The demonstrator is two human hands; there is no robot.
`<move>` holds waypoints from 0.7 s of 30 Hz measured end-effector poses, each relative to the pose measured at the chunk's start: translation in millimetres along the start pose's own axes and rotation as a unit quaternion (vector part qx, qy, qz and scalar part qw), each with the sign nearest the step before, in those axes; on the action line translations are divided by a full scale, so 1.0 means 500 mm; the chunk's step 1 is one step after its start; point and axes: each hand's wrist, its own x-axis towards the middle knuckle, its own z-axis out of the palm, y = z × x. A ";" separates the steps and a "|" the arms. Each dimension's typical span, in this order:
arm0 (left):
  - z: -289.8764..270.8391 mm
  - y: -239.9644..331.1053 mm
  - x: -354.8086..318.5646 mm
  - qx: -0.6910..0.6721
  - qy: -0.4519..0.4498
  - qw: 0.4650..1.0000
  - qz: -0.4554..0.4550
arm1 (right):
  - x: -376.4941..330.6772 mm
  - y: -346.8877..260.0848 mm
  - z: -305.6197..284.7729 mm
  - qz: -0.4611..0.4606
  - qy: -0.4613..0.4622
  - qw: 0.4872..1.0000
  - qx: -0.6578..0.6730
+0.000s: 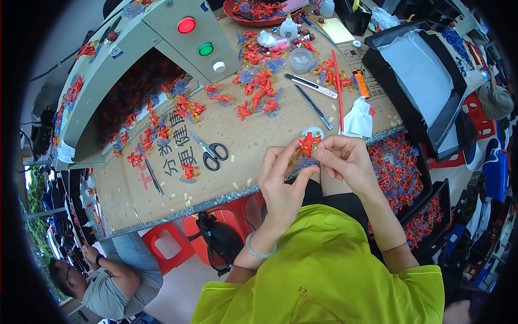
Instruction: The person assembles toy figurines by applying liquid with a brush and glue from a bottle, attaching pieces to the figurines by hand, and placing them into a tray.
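Both of my hands meet over the near edge of the cardboard-covered table (pixel 243 129). Between them they pinch a small red figure (pixel 308 143) with clear bluish plastic parts attached. My left hand (pixel 281 181) holds it from below, fingers curled up, a clear bangle on the wrist. My right hand (pixel 344 157) grips it from the right side with thumb and fingertips. Many more red-and-clear figures (pixel 258 81) lie scattered across the table beyond my hands.
Black-handled scissors (pixel 211 153) lie left of my hands. A craft knife (pixel 311 85), a red rod (pixel 338 89), a white tissue (pixel 358 120) and a clear cup (pixel 300 58) sit farther back. Black bins of red figures (pixel 396 170) stand at the right. A machine with red and green buttons (pixel 186 32) is at the left. Another person (pixel 102 283) sits low at the lower left.
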 end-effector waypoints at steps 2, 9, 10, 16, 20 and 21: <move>-0.002 0.001 0.000 0.067 0.005 0.997 0.037 | 0.002 0.006 0.000 -0.005 -0.001 1.000 0.008; -0.002 0.020 0.001 0.157 0.013 0.979 0.127 | 0.003 0.011 -0.003 0.004 -0.005 1.000 0.004; -0.002 0.021 0.000 0.161 0.009 0.977 0.141 | 0.003 0.010 -0.001 -0.007 -0.003 1.000 0.000; -0.005 0.034 -0.009 0.167 0.020 0.975 0.148 | 0.009 0.025 -0.020 0.007 -0.041 0.999 -0.012; -0.021 0.034 -0.007 0.135 -0.020 0.984 0.111 | 0.022 0.036 -0.024 0.031 -0.059 0.996 -0.053; -0.018 0.031 -0.002 -0.026 -0.025 0.999 0.035 | 0.021 0.026 -0.018 0.029 -0.060 0.996 -0.052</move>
